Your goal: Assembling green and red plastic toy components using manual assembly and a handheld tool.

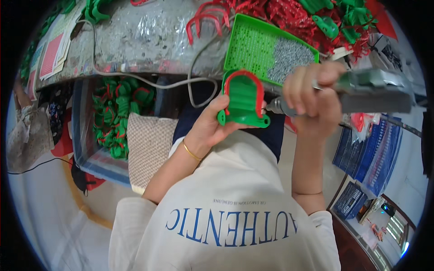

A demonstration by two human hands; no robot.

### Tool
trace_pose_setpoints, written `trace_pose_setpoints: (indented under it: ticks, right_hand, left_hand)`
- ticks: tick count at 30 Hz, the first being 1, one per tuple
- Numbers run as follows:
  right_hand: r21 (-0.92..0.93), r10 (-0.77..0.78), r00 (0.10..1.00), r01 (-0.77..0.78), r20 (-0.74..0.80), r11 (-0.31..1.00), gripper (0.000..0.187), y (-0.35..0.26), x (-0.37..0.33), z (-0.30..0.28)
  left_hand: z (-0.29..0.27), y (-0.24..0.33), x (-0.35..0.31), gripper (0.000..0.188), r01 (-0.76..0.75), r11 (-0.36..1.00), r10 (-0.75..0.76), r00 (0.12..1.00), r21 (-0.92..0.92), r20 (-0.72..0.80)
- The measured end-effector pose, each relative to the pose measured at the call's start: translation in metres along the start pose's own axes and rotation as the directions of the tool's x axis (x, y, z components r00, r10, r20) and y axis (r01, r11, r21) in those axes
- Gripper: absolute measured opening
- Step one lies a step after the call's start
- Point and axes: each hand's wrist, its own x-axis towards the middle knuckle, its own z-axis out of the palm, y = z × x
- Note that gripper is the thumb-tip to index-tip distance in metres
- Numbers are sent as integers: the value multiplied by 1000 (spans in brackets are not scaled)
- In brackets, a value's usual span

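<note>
My left hand (209, 121) is closed on the lower left of a green plastic part (244, 100), a curved, hollow piece with small eyelets at its base. A red U-shaped strip (259, 86) runs along its rim. In my right hand (314, 95), fingers wrapped round it, is a grey power screwdriver (379, 103), slightly blurred. Its tip points left and meets the right side of the green part near the end of the red strip. Whether a screw sits at the tip is too small to tell.
Behind my hands on the worn bench lies a green tray (247, 31) with small metal screws (291, 56). Red U-shaped strips (205, 20) pile up beyond it. A grey cable (174, 84) loops along the bench edge. At left stands a crate (101, 170) of green-and-red parts.
</note>
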Motion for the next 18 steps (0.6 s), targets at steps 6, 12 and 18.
trace_pose_setpoints:
  ticks: [6, 12, 18]
  right_hand:
    - [-102, -87, 965, 63, -246, 993, 17, -3, 23, -5]
    - [-325, -148, 879, -8, -453, 946, 10, 60, 19, -24]
    - [-379, -166, 877, -20, -451, 925, 9, 81, 16, -34]
  left_hand:
    - [-16, -5, -8, 75, -40, 997, 46, 993, -62, 106]
    - [-21, -5, 0, 76, -25, 983, 37, 997, -183, 61]
    - [-23, -6, 2, 76, -28, 985, 39, 997, -170, 61]
